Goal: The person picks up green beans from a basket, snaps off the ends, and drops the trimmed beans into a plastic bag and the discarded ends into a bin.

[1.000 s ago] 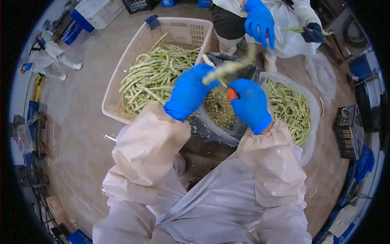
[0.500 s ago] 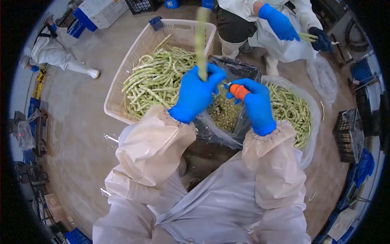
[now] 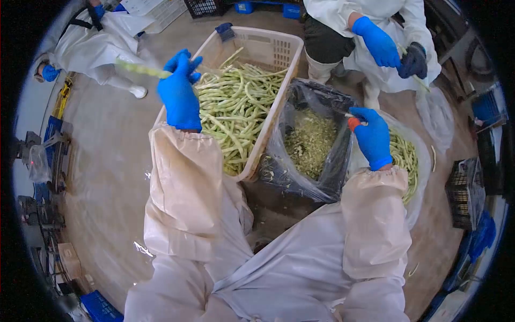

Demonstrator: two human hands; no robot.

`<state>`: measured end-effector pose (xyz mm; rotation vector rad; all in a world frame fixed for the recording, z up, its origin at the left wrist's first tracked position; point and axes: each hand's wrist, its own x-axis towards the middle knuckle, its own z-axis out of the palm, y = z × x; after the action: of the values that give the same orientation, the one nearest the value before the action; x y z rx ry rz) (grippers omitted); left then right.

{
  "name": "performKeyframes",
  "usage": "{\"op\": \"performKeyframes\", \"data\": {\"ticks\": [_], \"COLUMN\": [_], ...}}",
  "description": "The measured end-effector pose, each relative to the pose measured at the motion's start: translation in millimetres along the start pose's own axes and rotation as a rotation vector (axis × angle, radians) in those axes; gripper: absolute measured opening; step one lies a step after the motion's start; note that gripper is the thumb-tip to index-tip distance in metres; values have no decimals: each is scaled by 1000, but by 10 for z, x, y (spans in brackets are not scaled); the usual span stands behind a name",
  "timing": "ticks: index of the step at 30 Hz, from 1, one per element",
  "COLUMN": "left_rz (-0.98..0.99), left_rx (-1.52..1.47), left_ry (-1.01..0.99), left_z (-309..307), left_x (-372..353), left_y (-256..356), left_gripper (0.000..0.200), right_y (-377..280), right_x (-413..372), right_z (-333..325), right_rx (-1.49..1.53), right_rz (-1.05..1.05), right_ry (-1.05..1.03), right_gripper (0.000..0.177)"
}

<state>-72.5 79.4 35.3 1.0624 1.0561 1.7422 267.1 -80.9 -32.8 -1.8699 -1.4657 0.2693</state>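
As I look on, the worker's left grip, in a blue glove, is closed on one end of a green bean, which sticks out to the left of the fingers, its tip blurred. Well apart to the right, the right grip, also blue-gloved, is curled around a small orange-handled tool; its tip is too small for me to make out.

Just right of the left grip stands a pale plastic crate heaped with long beans. A dark blue cloth hangs over the crate's far rim, above and to the right of that grip.

Just left of the right grip, a black bin lined with clear plastic holds a mound of green scraps. Below and to the right of the right grip, a clear bag contains more beans, partly hidden by the arm.

Beyond the right grip, a person in white has one blue-gloved hand and one dark-gloved hand close together. Past the left grip, up and left, another person in white bends over. On the floor, right of the right grip, lies a stray bean.
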Motion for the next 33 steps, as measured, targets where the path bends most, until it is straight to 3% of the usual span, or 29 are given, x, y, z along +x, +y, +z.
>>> {"op": "performKeyframes", "data": {"ticks": [3, 4, 8, 12, 15, 18, 21, 24, 27, 30, 33], "left_rz": [-169, -235, -576, -713, -761, -615, -605, -528, -614, -611, -596], "left_rx": [234, 320, 174, 131, 182, 198, 181, 41, 19, 41, 107], "left_ry": [-207, -295, -615, -998, -957, -889, -816, -715, -706, -680, -734], "left_z": [94, 143, 590, 717, 787, 772, 769, 734, 712, 711, 699], "left_x": [-109, -159, -799, -1489, -1680, -1715, -1658, -1562, -1431, -1404, -1404], "left_y": [-76, -126, -399, -590, -678, -873, -932, -845, -698, -582, -589], "left_gripper": [43, 49, 57, 45, 31, 22, 21, 20, 22, 22, 24], "right_y": [112, 100, -87, -95, -94, -71, -108, -326, -113, -299, -329], "right_x": [-23, -29, 0, 7, 19, 19, 34, 20, 25, 7, 18], "right_z": [131, 137, 51, 9, -5, -31, -70, -156, -6, -57, -97], "right_rx": [-158, -113, 94, 210, 156, 123, -14, -51, -19, 337, 402], "right_rz": [-251, -226, -110, -21, -43, 34, 49, 230, -335, -67, 4], "right_ry": [130, 119, 56, 27, 59, 25, -16, -144, 190, 135, 124], "right_gripper": [30, 31, 30, 28, 25, 23, 22, 21, 23, 26, 28]}}
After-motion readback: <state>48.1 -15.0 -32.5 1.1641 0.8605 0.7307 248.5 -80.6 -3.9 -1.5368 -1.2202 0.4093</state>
